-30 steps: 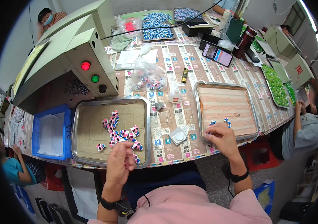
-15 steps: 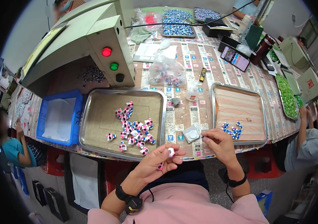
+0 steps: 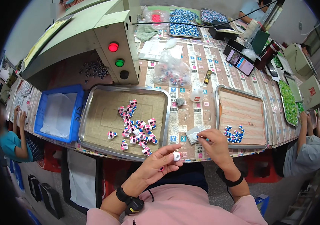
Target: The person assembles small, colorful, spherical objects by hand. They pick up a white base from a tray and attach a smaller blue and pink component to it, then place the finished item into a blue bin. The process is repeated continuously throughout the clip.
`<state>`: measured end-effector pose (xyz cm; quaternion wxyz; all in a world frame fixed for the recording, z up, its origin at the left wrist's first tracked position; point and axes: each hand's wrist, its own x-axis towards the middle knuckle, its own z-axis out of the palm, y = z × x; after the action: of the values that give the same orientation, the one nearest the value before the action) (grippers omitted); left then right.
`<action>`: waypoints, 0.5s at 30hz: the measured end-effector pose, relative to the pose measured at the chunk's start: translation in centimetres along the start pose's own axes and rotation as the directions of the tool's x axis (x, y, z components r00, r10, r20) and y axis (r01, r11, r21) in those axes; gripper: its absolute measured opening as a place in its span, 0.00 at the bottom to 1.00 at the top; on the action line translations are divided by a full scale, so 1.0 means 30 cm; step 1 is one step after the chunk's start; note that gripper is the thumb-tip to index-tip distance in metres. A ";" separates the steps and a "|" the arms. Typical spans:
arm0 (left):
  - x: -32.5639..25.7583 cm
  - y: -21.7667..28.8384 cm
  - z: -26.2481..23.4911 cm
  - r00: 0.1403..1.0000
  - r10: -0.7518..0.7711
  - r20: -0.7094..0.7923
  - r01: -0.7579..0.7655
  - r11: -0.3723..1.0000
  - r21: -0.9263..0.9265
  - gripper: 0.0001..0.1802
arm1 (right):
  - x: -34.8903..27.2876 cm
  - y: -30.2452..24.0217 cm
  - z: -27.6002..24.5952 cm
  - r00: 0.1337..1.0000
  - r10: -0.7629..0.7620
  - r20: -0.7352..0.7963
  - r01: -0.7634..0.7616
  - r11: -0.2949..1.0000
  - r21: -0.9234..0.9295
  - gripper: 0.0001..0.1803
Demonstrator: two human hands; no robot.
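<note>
My left hand [image 3: 159, 164] is closed on a small white figurine head [image 3: 176, 156], held at the fingertips with a dark hole showing. A second pink piece [image 3: 162, 168] sits against its lower fingers. My right hand [image 3: 217, 148] pinches a tiny blue piece [image 3: 199, 137] between thumb and finger, at the edge of a small white square with a round dish [image 3: 192, 135]. Left of my hands, a metal tray [image 3: 103, 112] carries several pink, white and blue figurines [image 3: 139, 131]. On the right, another metal tray [image 3: 242, 108] bears a cluster of small blue-and-white pieces [image 3: 234, 134].
A cream machine [image 3: 115, 30] with red and green lights stands at the left above a blue bin [image 3: 78, 112]. Beyond the trays are a white bottle [image 3: 196, 96], a yellow-black tube [image 3: 208, 77], a plastic bag [image 3: 173, 71] and a phone [image 3: 240, 62]. Other people sit at both sides.
My right hand has moved left with the blue piece to the white dish. In my left hand the white head has turned, so its hole now shows. The view has shifted slightly.
</note>
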<state>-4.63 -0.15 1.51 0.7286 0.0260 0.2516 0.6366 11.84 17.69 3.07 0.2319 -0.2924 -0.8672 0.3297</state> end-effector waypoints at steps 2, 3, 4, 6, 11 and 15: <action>-0.004 -0.002 -0.017 1.000 -0.003 0.021 0.002 0.999 0.038 0.20 | 0.006 0.013 0.018 0.997 -0.081 0.000 0.081 0.994 -0.074 0.07; -0.006 -0.002 -0.023 1.000 -0.011 0.020 0.009 0.999 0.051 0.19 | 0.008 0.016 0.024 0.993 -0.122 0.001 0.121 0.987 -0.110 0.07; -0.007 -0.004 -0.029 1.000 -0.019 0.019 0.018 0.998 0.063 0.18 | 0.008 0.019 0.029 0.991 -0.133 0.002 0.132 0.984 -0.121 0.07; -0.007 -0.002 -0.009 1.000 0.000 -0.018 0.000 1.000 0.008 0.16 | 0.007 0.022 0.034 0.988 -0.154 0.002 0.153 0.978 -0.142 0.07; 0.005 -0.015 0.000 0.999 0.034 -0.039 -0.032 0.998 0.045 0.15 | 0.003 0.009 0.026 0.990 -0.137 -0.017 0.135 0.986 -0.103 0.08; 0.017 -0.016 0.028 0.995 0.024 -0.095 -0.017 0.998 0.067 0.14 | -0.021 -0.033 0.000 0.997 -0.073 -0.025 0.074 0.997 0.033 0.11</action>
<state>-3.81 0.48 1.90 0.7078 0.0220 0.3069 0.6359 11.95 16.66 3.62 0.2590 -0.2603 -0.8688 0.3322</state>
